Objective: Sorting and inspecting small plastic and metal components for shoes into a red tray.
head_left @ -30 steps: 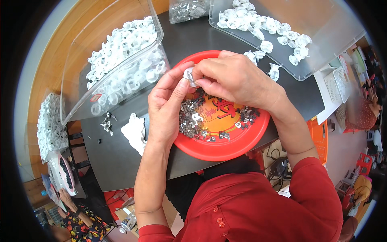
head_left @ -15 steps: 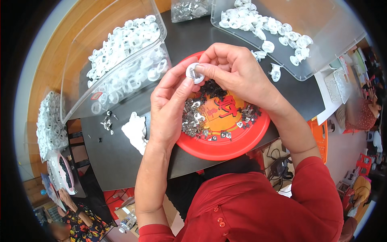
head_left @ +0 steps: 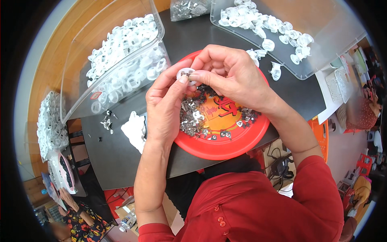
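My left hand (head_left: 163,101) is closed and grips a small round white plastic part (head_left: 182,71) between thumb and fingers. My right hand (head_left: 238,78) is closed too, its thumb and forefinger pinching the right edge of that same part. Small dark and metallic bits show in the part's middle, partly covered by my thumbs. Both hands are above the far left side of a round red tray (head_left: 219,155). Heaps of small metal pieces (head_left: 189,117) and dark pieces (head_left: 250,115) lie in it around a printed yellow centre.
A clear bin (head_left: 161,38) full of white parts stands at left, another clear bin (head_left: 338,44) at right. White cloth (head_left: 134,131) and loose small pieces (head_left: 107,122) lie on the dark table (head_left: 117,169). A bag of metal pieces (head_left: 189,9) is at the far edge.
Both hands have shifted slightly left with the white part. The part is now tilted differently, with its inner side and metallic bits showing more, and my right thumb has moved lower along it.
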Demonstrator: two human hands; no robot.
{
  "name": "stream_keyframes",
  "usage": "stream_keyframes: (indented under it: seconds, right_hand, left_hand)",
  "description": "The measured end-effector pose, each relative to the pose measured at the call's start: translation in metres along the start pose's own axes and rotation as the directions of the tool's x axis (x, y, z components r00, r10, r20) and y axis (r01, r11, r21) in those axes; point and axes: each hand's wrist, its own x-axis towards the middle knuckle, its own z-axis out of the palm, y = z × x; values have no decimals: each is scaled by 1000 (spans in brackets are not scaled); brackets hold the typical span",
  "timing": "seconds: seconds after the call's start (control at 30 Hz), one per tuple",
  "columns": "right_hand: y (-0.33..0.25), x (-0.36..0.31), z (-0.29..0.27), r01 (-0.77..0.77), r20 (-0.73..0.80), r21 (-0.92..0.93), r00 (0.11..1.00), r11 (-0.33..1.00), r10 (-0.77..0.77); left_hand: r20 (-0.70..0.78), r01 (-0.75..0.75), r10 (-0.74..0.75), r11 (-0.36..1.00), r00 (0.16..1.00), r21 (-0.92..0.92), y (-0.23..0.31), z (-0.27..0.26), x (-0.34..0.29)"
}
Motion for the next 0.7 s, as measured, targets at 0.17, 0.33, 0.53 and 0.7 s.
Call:
stream_keyframes:
  seconds: [0.17,0.33,0.53,0.7]
  right_hand:
    - [2,2,-2,34,-19,-30,999,999,-34]
    - [-3,4,-11,41,-33,-53,999,998,-43]
    - [-7,5,-49,-33,-126,-549,991,835,-44]
    - [5,4,-60,20,118,-801,985,599,124]
  left_hand:
    - [25,15,-14,1000,1000,-27,0,2,1]
    - [28,7,-6,999,1000,-36,-1,0,1]
    - [-9,7,-8,990,1000,-141,3,0,1]
    - [-2,6,-6,990,1000,-144,4,-2,0]
